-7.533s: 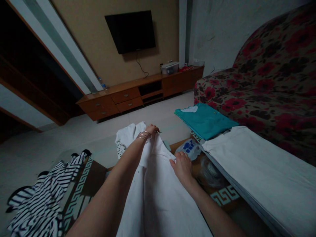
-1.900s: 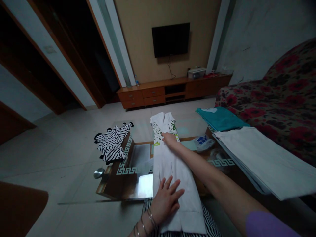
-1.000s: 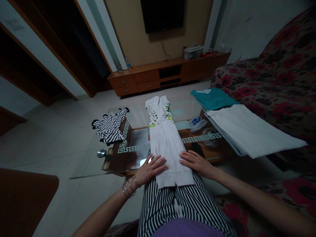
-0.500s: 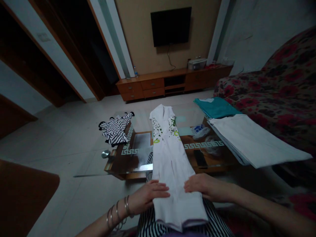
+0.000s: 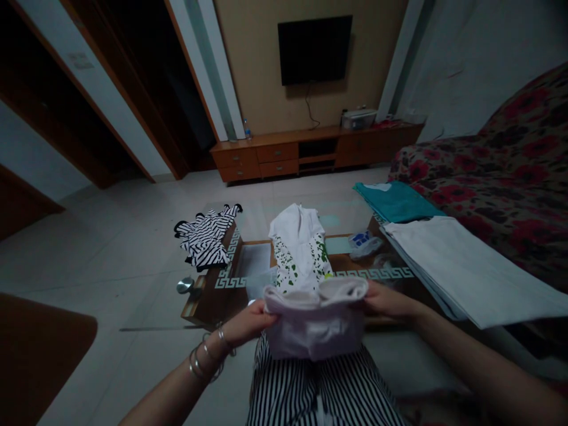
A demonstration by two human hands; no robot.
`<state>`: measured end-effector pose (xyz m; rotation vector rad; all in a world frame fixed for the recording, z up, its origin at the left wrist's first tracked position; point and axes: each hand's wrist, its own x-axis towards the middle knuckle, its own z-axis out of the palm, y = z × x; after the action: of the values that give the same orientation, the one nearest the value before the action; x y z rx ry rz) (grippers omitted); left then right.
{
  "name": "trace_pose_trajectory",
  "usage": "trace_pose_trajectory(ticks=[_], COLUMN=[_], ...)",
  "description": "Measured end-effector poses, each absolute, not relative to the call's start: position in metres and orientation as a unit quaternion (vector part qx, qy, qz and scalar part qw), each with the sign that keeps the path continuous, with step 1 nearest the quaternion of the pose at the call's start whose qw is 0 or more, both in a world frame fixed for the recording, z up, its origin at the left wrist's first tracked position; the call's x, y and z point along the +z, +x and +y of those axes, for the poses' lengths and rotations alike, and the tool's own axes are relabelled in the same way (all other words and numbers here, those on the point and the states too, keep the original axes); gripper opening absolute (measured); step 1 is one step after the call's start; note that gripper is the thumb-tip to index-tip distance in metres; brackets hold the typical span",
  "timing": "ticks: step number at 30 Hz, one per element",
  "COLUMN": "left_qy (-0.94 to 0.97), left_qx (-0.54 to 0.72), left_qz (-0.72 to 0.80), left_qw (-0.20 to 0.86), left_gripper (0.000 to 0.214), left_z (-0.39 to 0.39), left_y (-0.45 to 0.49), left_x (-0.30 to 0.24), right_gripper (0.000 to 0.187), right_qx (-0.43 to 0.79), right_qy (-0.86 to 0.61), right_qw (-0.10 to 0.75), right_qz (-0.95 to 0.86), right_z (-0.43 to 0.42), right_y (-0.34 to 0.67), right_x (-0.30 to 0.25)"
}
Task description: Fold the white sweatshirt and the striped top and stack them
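Note:
A white dress with a green leaf print (image 5: 306,254) lies lengthwise on the glass coffee table (image 5: 275,273). Its near end is lifted off the table edge and folded up above my lap. My left hand (image 5: 255,321) pinches the left side of that raised end, thumb on top. On the other side, my right hand (image 5: 382,297) grips the right corner, its fingers partly hidden by the cloth. Black-and-white striped cloth (image 5: 306,384) covers my legs just below the raised end.
A zebra-striped garment (image 5: 206,236) rests on the table's left. Folded teal cloth (image 5: 399,201) and a folded white cloth pile (image 5: 474,260) lie at the right. A plastic bag (image 5: 364,244) is near the table's right side. A floral sofa (image 5: 510,160) stands right, a low TV cabinet (image 5: 275,157) ahead.
Both hands went from lying flat on the dress to gripping its near end. That end is now raised and moved forward, away from my body.

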<state>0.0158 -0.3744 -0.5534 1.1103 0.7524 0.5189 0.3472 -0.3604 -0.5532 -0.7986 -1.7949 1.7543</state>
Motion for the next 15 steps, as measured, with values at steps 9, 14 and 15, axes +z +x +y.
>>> trace_pose_trajectory(ticks=[9, 14, 15], left_qy=[0.315, 0.291, 0.296], left_qx=[0.372, 0.375, 0.384], left_qz=[0.471, 0.493, 0.486], left_qw=[0.735, 0.729, 0.727], left_gripper=[0.039, 0.031, 0.031], left_z=[-0.222, -0.217, -0.220], left_y=[0.057, 0.058, 0.056], left_x=[-0.602, -0.624, -0.626], right_gripper=[0.042, 0.030, 0.031], right_qx=[0.685, 0.664, 0.659], right_qy=[-0.419, -0.476, -0.478], right_qw=[0.394, 0.397, 0.398], right_qz=[-0.446, -0.418, -0.423], right_z=[-0.223, -0.217, -0.218], right_y=[0.327, 0.324, 0.325], right_x=[-0.633, -0.661, -0.663])
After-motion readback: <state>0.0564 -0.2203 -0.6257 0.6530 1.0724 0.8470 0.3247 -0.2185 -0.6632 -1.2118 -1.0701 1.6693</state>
